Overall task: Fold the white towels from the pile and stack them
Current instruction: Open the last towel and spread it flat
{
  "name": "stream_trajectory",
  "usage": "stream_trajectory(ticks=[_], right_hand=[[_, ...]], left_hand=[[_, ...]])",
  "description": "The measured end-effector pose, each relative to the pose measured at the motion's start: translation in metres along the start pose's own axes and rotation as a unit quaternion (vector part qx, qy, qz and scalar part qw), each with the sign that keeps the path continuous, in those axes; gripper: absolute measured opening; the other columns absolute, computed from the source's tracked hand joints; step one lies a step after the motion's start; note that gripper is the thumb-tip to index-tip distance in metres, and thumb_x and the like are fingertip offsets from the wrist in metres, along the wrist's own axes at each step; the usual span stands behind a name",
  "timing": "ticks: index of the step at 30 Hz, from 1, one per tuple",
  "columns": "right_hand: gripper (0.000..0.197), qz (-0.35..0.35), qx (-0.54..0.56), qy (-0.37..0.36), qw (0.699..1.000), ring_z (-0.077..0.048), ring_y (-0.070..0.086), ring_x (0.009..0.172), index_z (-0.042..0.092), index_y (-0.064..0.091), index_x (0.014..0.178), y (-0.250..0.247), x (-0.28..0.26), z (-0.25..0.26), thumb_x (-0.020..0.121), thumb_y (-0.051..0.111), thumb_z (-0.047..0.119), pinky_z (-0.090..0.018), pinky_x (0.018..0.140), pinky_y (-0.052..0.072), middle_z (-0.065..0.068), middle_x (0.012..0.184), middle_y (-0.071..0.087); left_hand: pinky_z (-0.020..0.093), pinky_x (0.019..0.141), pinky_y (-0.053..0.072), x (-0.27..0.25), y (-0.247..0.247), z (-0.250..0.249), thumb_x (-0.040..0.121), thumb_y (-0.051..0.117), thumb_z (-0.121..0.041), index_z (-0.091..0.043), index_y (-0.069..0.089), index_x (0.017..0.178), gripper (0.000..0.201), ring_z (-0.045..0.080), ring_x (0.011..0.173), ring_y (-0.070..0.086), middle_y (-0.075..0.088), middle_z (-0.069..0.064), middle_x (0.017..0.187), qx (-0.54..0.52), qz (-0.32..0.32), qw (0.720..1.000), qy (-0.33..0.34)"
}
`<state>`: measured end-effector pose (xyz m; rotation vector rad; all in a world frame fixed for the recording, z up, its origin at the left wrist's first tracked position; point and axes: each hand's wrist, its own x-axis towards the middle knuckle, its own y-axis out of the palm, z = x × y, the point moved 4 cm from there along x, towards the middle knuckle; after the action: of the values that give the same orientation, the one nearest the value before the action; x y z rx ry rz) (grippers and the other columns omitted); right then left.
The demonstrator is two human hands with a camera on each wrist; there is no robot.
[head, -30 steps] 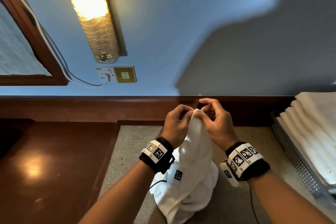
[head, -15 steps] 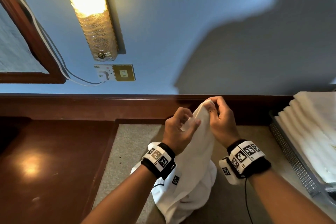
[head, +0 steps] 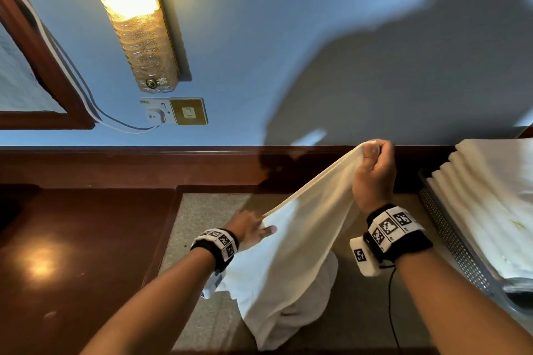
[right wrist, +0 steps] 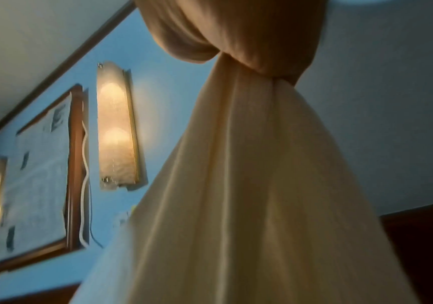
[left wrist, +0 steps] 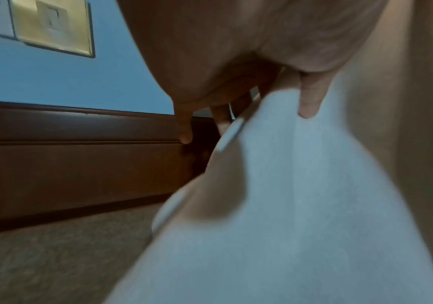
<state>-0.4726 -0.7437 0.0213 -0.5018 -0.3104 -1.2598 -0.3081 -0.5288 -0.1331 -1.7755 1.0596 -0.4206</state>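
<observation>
A white towel (head: 300,242) hangs in the air in front of me, its lower end bunched on the grey mat (head: 202,225). My right hand (head: 375,150) grips one top corner, raised near the wooden wall rail. My left hand (head: 264,228) is lower and to the left, pinching the towel's top edge, so that edge runs taut between the hands. In the left wrist view the thumb (left wrist: 309,98) lies on the towel (left wrist: 288,205) with the fingers (left wrist: 184,127) behind the edge. The right wrist view shows my right hand (right wrist: 226,51) clasping the gathered towel (right wrist: 236,185).
A stack of folded white towels (head: 496,204) lies in a perforated metal basket (head: 450,242) at the right. A glossy wooden surface (head: 72,239) lies left of the mat. A wooden rail (head: 144,164) runs along the blue wall, with a lamp (head: 135,17) above.
Both hands were together at the towel's top corner. The left hand has slid down and left along the edge while the right hand moved up and right, spreading the towel.
</observation>
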Motion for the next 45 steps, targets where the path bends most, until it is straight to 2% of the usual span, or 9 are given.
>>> stream_trajectory(ticks=[4,9,14,19,26,34,37,40,45], right_hand=[[0.011,0.126,-0.102,0.006,0.987,-0.025,0.054,0.086,0.015,0.049,0.094,0.019,-0.012,-0.02,0.104,0.044,0.016,-0.026,0.072,0.034,-0.004,0.092,0.057],[0.033,0.275,-0.019,-0.066,0.959,-0.016,0.058,0.114,0.008,0.058,0.111,0.063,-0.058,0.007,0.103,0.037,0.032,-0.032,0.1,0.044,-0.004,0.116,0.067],[0.028,0.222,0.119,0.035,0.967,-0.004,0.053,0.071,0.011,0.048,0.091,0.084,-0.066,0.024,0.099,0.039,0.037,-0.032,0.073,0.047,0.006,0.078,0.057],[0.022,0.163,0.027,0.003,0.986,-0.01,0.056,0.066,0.026,0.048,0.086,0.078,-0.069,-0.011,0.102,0.037,0.036,-0.046,0.068,0.05,0.016,0.071,0.059],[0.034,0.09,-0.128,-0.005,0.988,-0.038,0.063,0.078,0.011,0.054,0.099,0.037,-0.052,-0.042,0.098,0.032,0.037,-0.036,0.065,0.039,-0.001,0.079,0.065],[0.032,0.273,-0.265,-0.187,0.906,-0.038,0.057,0.08,0.008,0.056,0.091,0.071,-0.089,-0.05,0.097,0.036,0.032,-0.05,0.071,0.05,-0.016,0.086,0.061],[0.022,0.366,-0.211,-0.304,0.853,-0.034,0.054,0.085,0.01,0.059,0.089,0.095,-0.124,-0.034,0.093,0.042,0.023,-0.047,0.081,0.046,-0.01,0.09,0.059],[0.015,0.496,-0.178,-0.369,0.765,-0.03,0.055,0.097,0.012,0.06,0.089,0.109,-0.172,-0.033,0.091,0.05,0.024,-0.042,0.093,0.043,-0.008,0.1,0.061],[0.016,0.632,-0.226,-0.379,0.637,-0.028,0.042,0.141,0.018,0.066,0.092,0.129,-0.233,-0.063,0.089,0.057,0.031,-0.046,0.109,0.039,-0.008,0.15,0.05]], left_hand=[[0.026,0.053,0.032,0.002,-0.039,0.007,0.094,0.075,-0.03,-0.018,0.057,0.064,0.036,0.001,0.046,0.038,0.048,-0.006,0.059,-0.187,-0.069,0.979,-0.033],[0.023,0.052,0.035,-0.016,-0.108,-0.064,0.088,0.079,-0.028,-0.007,0.065,0.065,0.034,0.0,0.05,0.043,0.051,-0.013,0.057,-0.16,-0.171,0.958,0.166],[0.025,0.053,0.033,-0.038,-0.124,-0.094,0.089,0.077,-0.027,-0.008,0.064,0.07,0.03,0.005,0.056,0.04,0.048,-0.01,0.06,-0.191,-0.211,0.934,0.217],[0.023,0.06,0.05,-0.063,-0.041,-0.053,0.083,0.085,-0.015,-0.009,0.073,0.103,0.024,0.003,0.065,0.061,0.069,-0.014,0.075,-0.354,0.008,0.933,0.068],[0.033,0.087,0.05,-0.079,0.048,0.055,0.088,0.069,-0.059,-0.03,0.072,0.106,0.034,0.023,0.106,0.064,0.071,-0.002,0.119,-0.039,0.126,0.985,-0.107],[0.028,0.067,0.04,-0.063,-0.017,0.039,0.103,0.055,-0.021,-0.012,0.074,0.091,0.023,-0.001,0.066,0.057,0.062,-0.01,0.071,-0.188,-0.141,0.972,-0.008],[0.025,0.061,0.041,-0.056,-0.029,0.017,0.099,0.057,-0.009,-0.014,0.063,0.097,0.007,0.005,0.063,0.052,0.059,-0.005,0.076,-0.198,-0.089,0.975,0.036],[0.024,0.047,0.041,-0.061,-0.021,0.043,0.091,0.055,0.009,-0.028,0.045,0.107,0.041,0.014,0.059,0.05,0.057,0.006,0.089,-0.238,-0.025,0.971,-0.015],[0.025,0.06,0.044,-0.083,-0.01,0.094,0.088,0.051,0.016,-0.037,0.041,0.114,0.06,0.017,0.076,0.055,0.056,0.001,0.093,-0.238,-0.066,0.965,-0.087]])
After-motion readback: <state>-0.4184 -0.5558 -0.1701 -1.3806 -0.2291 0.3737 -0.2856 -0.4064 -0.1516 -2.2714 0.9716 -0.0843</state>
